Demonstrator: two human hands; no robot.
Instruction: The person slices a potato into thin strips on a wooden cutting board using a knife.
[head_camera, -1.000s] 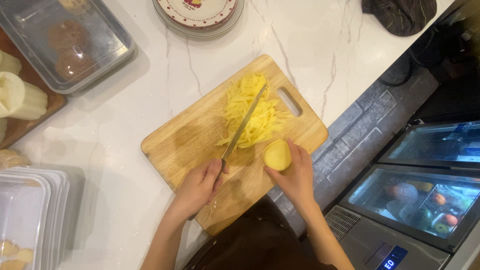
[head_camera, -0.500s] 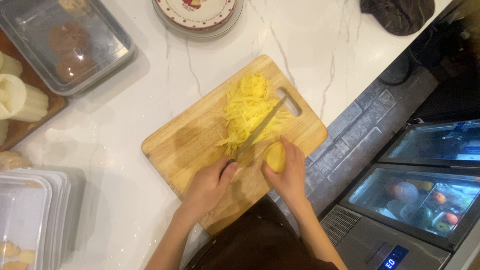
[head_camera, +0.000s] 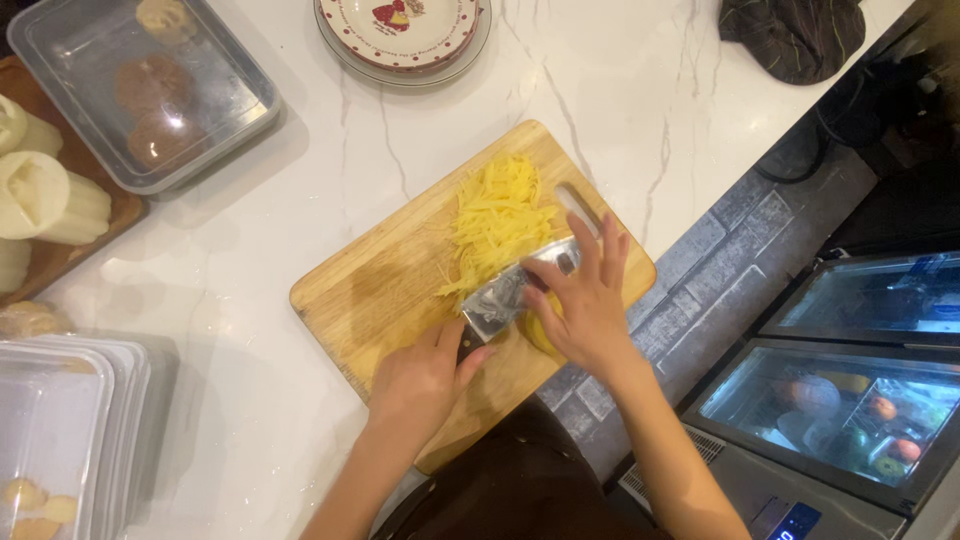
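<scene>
Head view: left hand (head_camera: 425, 375) has its fingers closed round the handle of a cleaver (head_camera: 520, 285), blade lying nearly flat over the board (head_camera: 370, 300). Right hand (head_camera: 585, 300) rests on top, fingers spread across the blade face, not gripping. A flat palm like that looks meant to steady or press the blade. Yellow piece (head_camera: 537, 335), potato by the look of it, sits under the right palm at the board's near edge, mostly hidden.

Shreds (head_camera: 497, 218) are piled at the board's far end, just beyond the blade, so cut stock stays apart from the uncut piece. The board lies diagonally on the white marble table (head_camera: 300, 180), its handle slot toward the far right.

Containers:
- Lidded clear tub (head_camera: 150, 85), top left: brown round pieces inside, exact kind unclear.
- Wooden tray (head_camera: 120, 215), left edge: pale peeled cylinders (head_camera: 45, 195), ribbed.
- Stacked clear tubs (head_camera: 70, 430), bottom left: a few pale bits in the top one.
- Stacked plates (head_camera: 405, 35), top centre: nothing in them.

Dark cloth (head_camera: 795, 35) top right. Glass-top chiller (head_camera: 860, 400) beside the table holds assorted produce.
</scene>
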